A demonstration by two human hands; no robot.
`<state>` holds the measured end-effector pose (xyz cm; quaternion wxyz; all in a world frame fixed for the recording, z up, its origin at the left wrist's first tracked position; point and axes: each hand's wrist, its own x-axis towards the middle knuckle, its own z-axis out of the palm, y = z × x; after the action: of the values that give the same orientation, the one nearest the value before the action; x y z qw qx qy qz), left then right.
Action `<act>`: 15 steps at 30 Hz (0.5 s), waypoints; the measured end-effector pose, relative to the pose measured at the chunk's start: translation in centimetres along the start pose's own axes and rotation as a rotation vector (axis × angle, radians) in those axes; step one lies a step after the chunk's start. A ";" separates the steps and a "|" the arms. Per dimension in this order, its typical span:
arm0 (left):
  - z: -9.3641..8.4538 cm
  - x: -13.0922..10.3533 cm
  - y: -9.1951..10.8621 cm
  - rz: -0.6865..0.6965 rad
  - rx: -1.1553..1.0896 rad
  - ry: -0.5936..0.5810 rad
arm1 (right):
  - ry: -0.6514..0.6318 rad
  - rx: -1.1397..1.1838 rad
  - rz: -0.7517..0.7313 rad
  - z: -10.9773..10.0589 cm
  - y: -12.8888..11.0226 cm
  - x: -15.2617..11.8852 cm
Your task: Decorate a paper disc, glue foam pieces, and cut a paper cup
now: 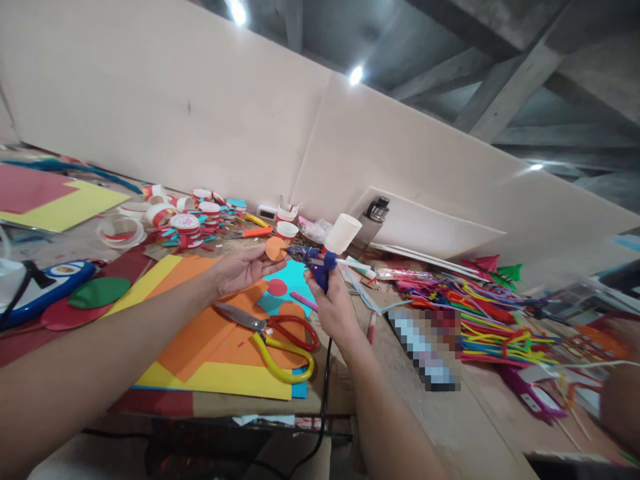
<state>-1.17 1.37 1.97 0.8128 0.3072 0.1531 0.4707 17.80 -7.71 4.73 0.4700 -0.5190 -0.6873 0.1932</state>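
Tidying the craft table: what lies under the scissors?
The scissors rest on orange paper, stacked over yellow paper and a blue sheet. The table beneath stays covered.

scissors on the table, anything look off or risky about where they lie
The scissors lie open on the orange paper near the table's front edge, blades apart, just under the left hand holding an orange disc. The right hand grips a glue gun.
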 end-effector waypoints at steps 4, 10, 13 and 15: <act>-0.4 0.2 -0.1 0.049 0.036 0.021 | -0.018 -0.003 -0.009 -0.1 0.1 0.0; -0.8 0.3 -0.6 0.026 0.089 0.004 | -0.039 -0.067 -0.038 -0.1 -0.5 -0.1; -0.4 -0.1 -0.8 -0.009 0.120 -0.045 | -0.024 -0.068 -0.021 -0.1 -0.5 -0.1; -0.1 -0.4 -0.8 -0.017 0.147 -0.063 | 0.003 -0.058 -0.001 -0.2 -0.4 0.0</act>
<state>-0.86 0.74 1.33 0.7963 0.3795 0.1643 0.4415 17.73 -7.88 5.08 0.4559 -0.5323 -0.6922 0.1725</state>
